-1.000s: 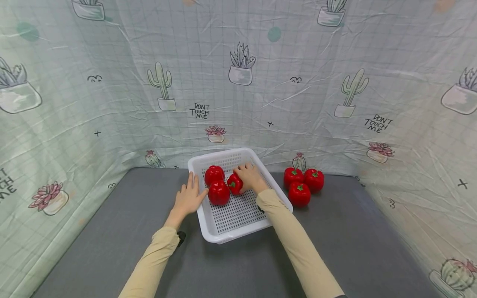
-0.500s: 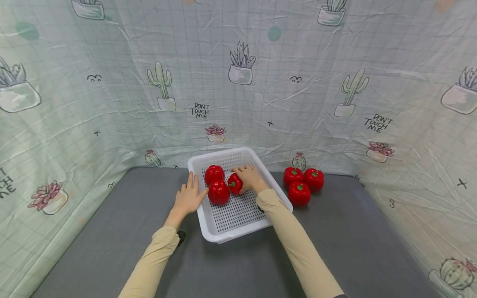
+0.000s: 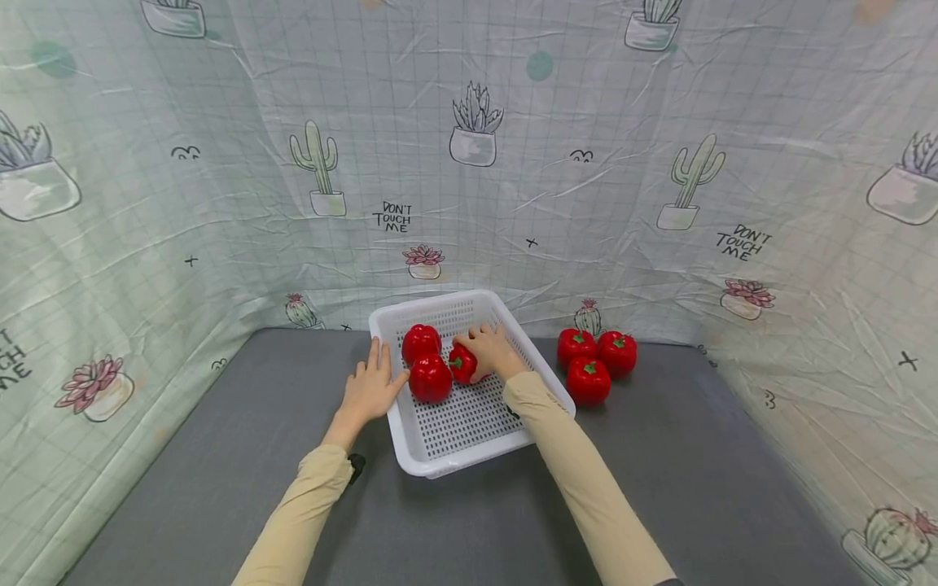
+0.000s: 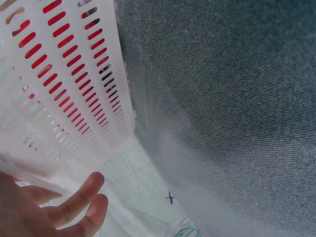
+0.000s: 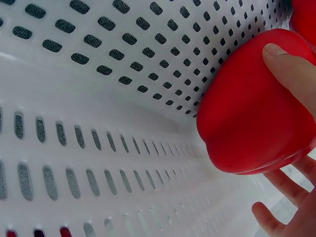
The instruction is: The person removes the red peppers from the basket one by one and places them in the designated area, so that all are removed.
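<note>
The white perforated basket (image 3: 476, 452) has the left hand (image 3: 369, 391), fingers spread, touching its left rim. Inside it, the right hand (image 3: 493, 350) grips a glossy red pepper (image 3: 465, 371); only the head view shows its green stem (image 3: 456, 363).

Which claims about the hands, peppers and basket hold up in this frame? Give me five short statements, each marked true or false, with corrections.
1. The right hand grips a red pepper inside the white basket. True.
2. The left hand touches the basket's rim. True.
3. Both hands hold peppers. False: only the right hand does.
4. Three peppers outside the basket sit on the gray table, to its right. True.
5. The gripped pepper is the only one in the basket. False: two other peppers lie there too.
</note>
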`<state>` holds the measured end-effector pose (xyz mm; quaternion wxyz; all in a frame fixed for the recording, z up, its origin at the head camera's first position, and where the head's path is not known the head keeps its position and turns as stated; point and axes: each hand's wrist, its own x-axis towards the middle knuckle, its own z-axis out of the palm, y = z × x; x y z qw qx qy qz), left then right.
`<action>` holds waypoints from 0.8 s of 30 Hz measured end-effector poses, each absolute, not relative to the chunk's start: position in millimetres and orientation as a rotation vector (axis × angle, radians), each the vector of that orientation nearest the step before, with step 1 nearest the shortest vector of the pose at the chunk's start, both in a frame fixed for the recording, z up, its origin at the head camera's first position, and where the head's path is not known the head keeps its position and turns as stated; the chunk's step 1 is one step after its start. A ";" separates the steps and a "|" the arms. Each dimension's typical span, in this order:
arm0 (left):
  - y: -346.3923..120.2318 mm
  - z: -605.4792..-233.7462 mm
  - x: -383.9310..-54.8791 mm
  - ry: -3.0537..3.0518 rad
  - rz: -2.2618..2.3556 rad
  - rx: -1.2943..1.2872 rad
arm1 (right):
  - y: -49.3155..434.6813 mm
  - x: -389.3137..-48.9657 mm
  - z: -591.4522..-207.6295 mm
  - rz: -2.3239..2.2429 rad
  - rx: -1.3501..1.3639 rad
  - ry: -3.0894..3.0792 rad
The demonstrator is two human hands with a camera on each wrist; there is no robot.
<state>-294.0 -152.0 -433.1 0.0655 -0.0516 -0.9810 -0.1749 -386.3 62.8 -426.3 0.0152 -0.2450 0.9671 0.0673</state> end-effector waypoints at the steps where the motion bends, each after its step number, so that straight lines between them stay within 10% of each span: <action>1: -151.9 -433.0 -294.0 -2.960 -0.527 -0.157 | 62.7 -385.6 -425.7 0.208 -0.765 3.009; 24: -152.3 -433.6 -294.4 -2.961 -0.521 -0.156 | 61.1 -379.9 -419.9 0.237 -0.849 3.021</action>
